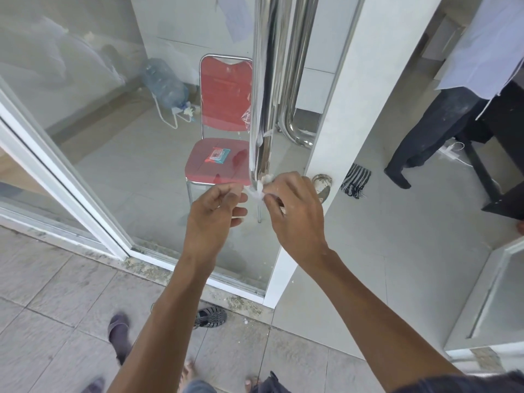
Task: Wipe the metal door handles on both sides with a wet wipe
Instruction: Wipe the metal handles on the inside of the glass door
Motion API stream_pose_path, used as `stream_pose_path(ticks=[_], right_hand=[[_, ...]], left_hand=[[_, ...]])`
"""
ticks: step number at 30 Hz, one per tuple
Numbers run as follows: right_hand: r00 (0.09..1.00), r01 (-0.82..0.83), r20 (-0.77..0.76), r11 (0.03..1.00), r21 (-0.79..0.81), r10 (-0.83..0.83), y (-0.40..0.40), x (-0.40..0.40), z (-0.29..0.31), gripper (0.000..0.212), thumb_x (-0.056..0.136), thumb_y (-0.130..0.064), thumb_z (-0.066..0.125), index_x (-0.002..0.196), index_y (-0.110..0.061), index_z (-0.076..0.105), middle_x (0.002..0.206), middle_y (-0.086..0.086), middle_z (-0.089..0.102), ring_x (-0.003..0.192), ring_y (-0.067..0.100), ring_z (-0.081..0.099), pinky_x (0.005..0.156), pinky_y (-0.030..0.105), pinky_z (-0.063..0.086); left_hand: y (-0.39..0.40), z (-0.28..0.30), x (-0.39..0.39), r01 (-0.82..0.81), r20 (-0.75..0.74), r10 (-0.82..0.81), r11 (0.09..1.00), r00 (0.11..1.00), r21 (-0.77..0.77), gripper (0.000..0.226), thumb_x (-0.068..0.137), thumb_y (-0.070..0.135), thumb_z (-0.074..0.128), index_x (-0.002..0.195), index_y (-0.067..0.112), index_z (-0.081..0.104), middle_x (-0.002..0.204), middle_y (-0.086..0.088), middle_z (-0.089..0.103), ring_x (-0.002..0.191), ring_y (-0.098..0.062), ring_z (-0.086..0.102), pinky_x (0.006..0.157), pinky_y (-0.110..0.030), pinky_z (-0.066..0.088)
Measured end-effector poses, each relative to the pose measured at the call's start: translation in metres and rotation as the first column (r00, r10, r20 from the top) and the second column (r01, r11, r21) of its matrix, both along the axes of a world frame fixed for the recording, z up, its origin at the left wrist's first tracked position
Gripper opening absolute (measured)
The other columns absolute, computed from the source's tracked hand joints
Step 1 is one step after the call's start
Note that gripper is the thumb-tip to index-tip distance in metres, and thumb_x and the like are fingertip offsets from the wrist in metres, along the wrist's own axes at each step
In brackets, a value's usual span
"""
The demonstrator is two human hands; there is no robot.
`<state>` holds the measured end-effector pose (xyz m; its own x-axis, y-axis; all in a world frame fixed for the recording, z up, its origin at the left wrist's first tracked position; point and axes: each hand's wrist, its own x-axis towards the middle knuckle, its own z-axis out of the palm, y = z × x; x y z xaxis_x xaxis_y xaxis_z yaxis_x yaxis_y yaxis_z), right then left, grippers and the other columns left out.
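Fingers (236, 194) of the left hand (215, 211) are pinched on one end of the wet wipe (256, 191), thumb and forefinger closed on the white tissue, the other fingers loosely curled below. The right hand (295, 211) has the other end, fingers bunched around a crumpled wad of it right at the bottom bend of the near door handle (262, 109). So the wipe is stretched between the two hands, looped at the handle's lower curve where the steel tube turns in toward the door. Can't tell whether it goes all the way round the tube or just presses on the front.

Only the head view here, looking down. The near handle is a shiny vertical tube on the glass door (141, 137); the handle on the other side (297, 95) shows through the glass just right of it, untouched by either hand. Behind the glass there's a red chair (224, 109) with a wipes packet (218, 156) lying flat on the seat, and a big water bottle (164, 80) tipped on a stand near the wall. Another person's dark trouser leg (431, 129) is off to the right. Sandals (209, 317) on the tiled floor (56, 293) below.
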<state>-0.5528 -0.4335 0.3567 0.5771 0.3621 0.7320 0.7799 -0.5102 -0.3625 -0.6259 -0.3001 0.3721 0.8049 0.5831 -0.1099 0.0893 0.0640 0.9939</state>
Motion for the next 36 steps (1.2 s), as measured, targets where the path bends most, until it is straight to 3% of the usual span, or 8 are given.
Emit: stream_pose_path(ticks=[6,10,15,20,24,27,30,36], right_hand=[[0.993,0.043,-0.115,0.986,0.162,-0.025,0.014,0.000,0.017,0.006,0.085,-0.013,0.059,0.085,-0.012,0.065,0.088,0.002,0.067,0.082,0.026,0.058,0.074,0.039,0.046],[0.985,0.094,-0.156,0.990,0.107,-0.076,0.006,-0.008,0.001,0.006,0.083,-0.010,0.069,0.080,-0.010,0.064,0.089,0.001,0.067,0.082,0.026,0.056,0.076,0.040,0.044],[0.978,0.190,-0.095,0.979,0.069,-0.183,0.014,-0.011,0.002,0.010,0.086,-0.021,0.067,0.079,-0.014,0.067,0.078,-0.003,0.065,0.081,0.025,0.054,0.076,0.040,0.039],[0.999,0.033,0.002,0.994,0.107,-0.033,0.005,-0.017,0.000,0.013,0.091,-0.021,0.065,0.094,-0.018,0.077,0.093,-0.009,0.075,0.089,0.020,0.059,0.082,0.036,0.043],[0.975,-0.007,-0.212,0.954,0.301,0.074,0.003,-0.023,0.003,0.017,0.092,-0.011,0.056,0.096,-0.017,0.072,0.094,-0.010,0.069,0.091,0.015,0.061,0.078,0.028,0.052],[0.923,0.048,-0.358,0.880,0.472,0.141,0.003,-0.017,0.011,0.018,0.093,-0.011,0.055,0.102,-0.020,0.068,0.096,-0.005,0.065,0.087,0.006,0.061,0.074,0.013,0.046],[0.874,0.081,-0.453,0.865,0.494,0.177,0.001,-0.010,0.018,0.021,0.095,-0.007,0.056,0.107,-0.022,0.065,0.101,-0.001,0.063,0.091,0.003,0.059,0.078,0.010,0.043],[0.824,0.096,-0.527,0.865,0.492,0.209,-0.007,-0.009,0.018,0.018,0.099,-0.009,0.056,0.110,-0.020,0.064,0.104,-0.007,0.062,0.098,0.007,0.060,0.083,0.015,0.046]], left_hand=[[-0.003,0.003,-0.005,0.006,0.018,-0.006,1.000,1.000,-0.003,0.019,0.099,0.028,0.057,0.102,0.019,0.074,0.091,0.007,0.078,0.080,-0.013,0.074,0.077,-0.027,0.060],[-0.006,0.006,-0.008,0.027,0.021,-0.027,1.000,0.999,0.012,0.019,0.099,0.029,0.057,0.100,0.022,0.075,0.091,0.010,0.078,0.079,-0.009,0.074,0.077,-0.026,0.059],[-0.014,0.010,-0.013,0.075,0.048,-0.077,0.996,0.996,0.039,0.023,0.101,0.031,0.054,0.097,0.038,0.075,0.098,0.016,0.077,0.087,-0.005,0.073,0.079,-0.025,0.060],[-0.027,0.011,-0.011,0.106,0.056,-0.112,0.990,0.992,0.096,0.028,0.104,0.033,0.047,0.107,0.053,0.067,0.094,0.014,0.072,0.093,-0.009,0.067,0.090,-0.041,0.055],[-0.034,0.010,-0.003,0.163,0.015,-0.169,0.967,0.985,0.196,0.033,0.106,0.044,0.037,0.097,0.069,0.058,0.090,0.011,0.063,0.076,-0.002,0.058,0.089,-0.045,0.054],[-0.033,0.020,0.008,0.146,0.015,-0.146,0.989,0.989,-0.029,0.040,0.100,0.064,0.026,0.094,0.059,0.065,0.099,0.022,0.068,0.096,0.006,0.061,0.103,-0.042,0.049],[-0.024,0.031,0.022,0.180,0.039,-0.175,0.965,0.984,-0.191,0.069,0.097,0.071,0.010,0.138,0.038,0.054,0.135,0.008,0.062,0.128,-0.012,0.053,0.114,-0.046,0.038],[-0.018,0.040,0.028,0.282,0.170,-0.238,0.904,0.956,-0.321,0.085,0.095,0.072,0.002,0.150,0.021,0.042,0.150,-0.002,0.051,0.143,-0.017,0.041,0.123,-0.044,0.021]])
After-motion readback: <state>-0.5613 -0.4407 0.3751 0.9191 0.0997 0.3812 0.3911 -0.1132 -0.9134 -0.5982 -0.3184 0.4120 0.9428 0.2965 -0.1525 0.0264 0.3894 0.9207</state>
